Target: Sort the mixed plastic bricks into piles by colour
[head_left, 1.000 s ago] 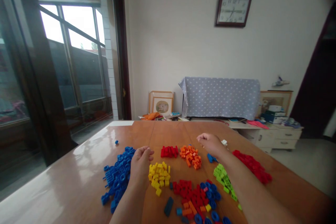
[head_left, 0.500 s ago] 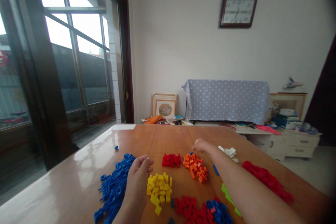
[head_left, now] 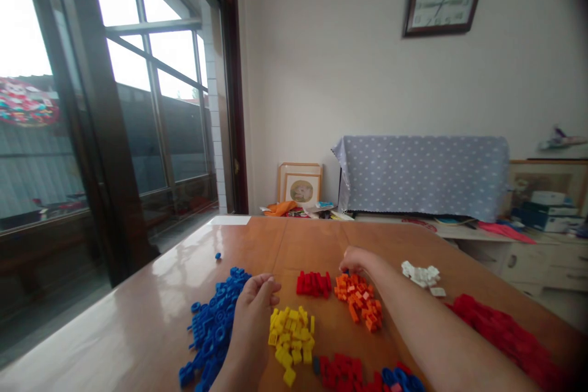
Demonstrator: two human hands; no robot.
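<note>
Between the blue pieces (head_left: pixel 214 324) and the yellow pieces (head_left: pixel 291 337) is my left hand (head_left: pixel 260 294), its fingers curled together; whatever they hold, if anything, is hidden. My right hand (head_left: pixel 356 259) reaches to the far side of the orange pieces (head_left: pixel 361 300), fingers bent down at a small dark blue piece (head_left: pixel 345 271). The fingertips look closed around that piece. A row of red pieces (head_left: pixel 313 283) lies between my two hands. More red pieces (head_left: pixel 340 372) and blue rings (head_left: pixel 402 380) are at the near edge of view.
White pieces (head_left: pixel 420 274) and a long red pile (head_left: pixel 500 331) lie on the right of the wooden table (head_left: pixel 303 239). One blue piece (head_left: pixel 218 256) sits alone at the far left. Behind the table stand a cloth-covered object (head_left: pixel 422 174) and a picture frame (head_left: pixel 301 190).
The view has turned a little left, so things appear shifted right. My right hand has come down onto the small blue piece, while my left hand keeps its place beside the blue pile.
</note>
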